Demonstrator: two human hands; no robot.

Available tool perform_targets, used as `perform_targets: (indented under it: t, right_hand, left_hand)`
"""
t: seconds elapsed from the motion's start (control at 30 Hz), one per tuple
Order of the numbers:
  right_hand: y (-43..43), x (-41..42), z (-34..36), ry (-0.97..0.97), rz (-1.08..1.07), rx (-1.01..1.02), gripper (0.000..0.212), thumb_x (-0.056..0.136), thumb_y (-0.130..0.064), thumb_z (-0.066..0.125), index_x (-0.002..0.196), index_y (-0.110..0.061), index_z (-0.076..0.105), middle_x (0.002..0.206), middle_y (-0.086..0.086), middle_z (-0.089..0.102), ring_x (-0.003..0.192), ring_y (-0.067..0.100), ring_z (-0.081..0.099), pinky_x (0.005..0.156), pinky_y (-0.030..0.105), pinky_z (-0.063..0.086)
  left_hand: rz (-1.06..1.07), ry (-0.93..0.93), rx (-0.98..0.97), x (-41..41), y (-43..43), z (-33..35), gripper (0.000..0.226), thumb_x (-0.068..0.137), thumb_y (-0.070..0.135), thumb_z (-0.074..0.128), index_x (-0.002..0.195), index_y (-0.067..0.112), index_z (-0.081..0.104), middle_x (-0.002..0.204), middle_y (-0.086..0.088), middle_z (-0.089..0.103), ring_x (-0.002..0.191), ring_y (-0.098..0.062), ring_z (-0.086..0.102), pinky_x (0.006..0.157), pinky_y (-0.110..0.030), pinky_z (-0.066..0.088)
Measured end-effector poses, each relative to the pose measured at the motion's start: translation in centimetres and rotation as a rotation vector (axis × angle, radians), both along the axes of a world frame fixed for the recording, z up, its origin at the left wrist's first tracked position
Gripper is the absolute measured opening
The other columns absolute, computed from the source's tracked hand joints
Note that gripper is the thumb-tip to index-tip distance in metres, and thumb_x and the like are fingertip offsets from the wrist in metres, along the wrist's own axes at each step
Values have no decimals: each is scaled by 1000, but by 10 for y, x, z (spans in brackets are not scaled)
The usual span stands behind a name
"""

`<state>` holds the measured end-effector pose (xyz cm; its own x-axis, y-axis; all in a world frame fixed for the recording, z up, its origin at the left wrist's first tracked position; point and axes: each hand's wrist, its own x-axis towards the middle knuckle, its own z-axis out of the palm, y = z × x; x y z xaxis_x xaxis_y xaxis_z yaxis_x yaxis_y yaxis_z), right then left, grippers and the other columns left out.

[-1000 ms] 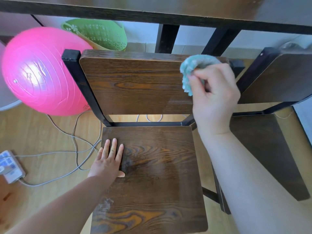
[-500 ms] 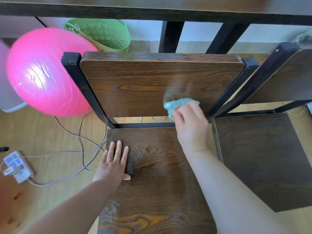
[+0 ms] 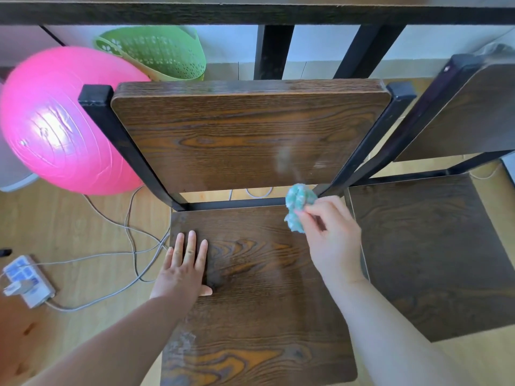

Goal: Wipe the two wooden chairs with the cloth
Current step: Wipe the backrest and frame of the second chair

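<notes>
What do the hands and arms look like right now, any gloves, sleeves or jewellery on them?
The left hand and the right hand wear no gloves. No sleeve comes into view on either arm. No watch, bracelet or band shows at either wrist. Whether there is a ring is too small to tell.

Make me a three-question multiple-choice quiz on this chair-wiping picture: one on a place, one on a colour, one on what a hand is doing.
1. Where does the left hand rest? A) on the near chair's seat B) on the pink ball C) on the floor
2. What colour is the cloth? A) red B) teal C) white
3. What is the right hand doing? A) lying flat, empty B) pinching the cloth C) making an empty fist
Answers: 1 A, its fingers lie flat on the wood; 2 B, the bunched cloth is teal; 3 B, its fingertips pinch it.
</notes>
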<state>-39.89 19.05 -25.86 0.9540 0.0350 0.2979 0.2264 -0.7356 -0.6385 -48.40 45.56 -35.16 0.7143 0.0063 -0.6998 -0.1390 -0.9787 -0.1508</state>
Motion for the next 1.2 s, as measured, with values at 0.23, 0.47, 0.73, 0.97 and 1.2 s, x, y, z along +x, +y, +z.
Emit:
perform_targets:
  t: [0.23, 0.47, 0.73, 0.97, 1.2]
  right_hand:
    - [-14, 57, 109, -355, -61, -11, 20, 93, -16, 70, 84, 2, 66, 95, 14, 62, 87, 20, 62, 68, 23, 50]
    - [5, 79, 90, -483, -52, -86, 15, 92, -12, 70, 85, 0, 67, 92, 17, 63, 90, 22, 63, 70, 22, 51]
    - [8, 73, 71, -477, -72, -129, 19, 93, -19, 70, 86, -1, 67, 94, 17, 65, 92, 19, 64, 73, 16, 50]
    - [8, 73, 68, -478, -77, -141, 20, 94, -20, 69, 88, -1, 67, 96, 17, 65, 95, 21, 65, 74, 19, 51]
    - [3, 69, 32, -501, -36, -152, 18, 94, -8, 65, 77, 0, 65, 85, 17, 61, 80, 24, 62, 67, 22, 49]
  left_hand:
    - [17, 19, 4, 3, -3, 2, 104, 95, 67, 35, 139, 7, -38, 142, -21, -43, 146, -43, -26, 124, -51, 2]
    - [2, 7, 30, 4, -4, 3, 105, 93, 69, 35, 138, 7, -37, 155, -22, -35, 147, -44, -24, 124, -51, 2]
    - [50, -35, -57, 11, -3, 14, 105, 88, 70, 47, 158, 17, -10, 165, -15, -17, 152, -38, -12, 123, -48, 15]
    - [148, -121, -203, 69, -27, 21, 96, 91, 62, 54, 157, 36, -11, 164, 0, -22, 152, -34, -16, 121, -57, 16]
    - [211, -5, -168, 78, -41, 3, 101, 94, 50, 60, 155, 37, -20, 163, 1, -28, 149, -38, -24, 119, -65, 11]
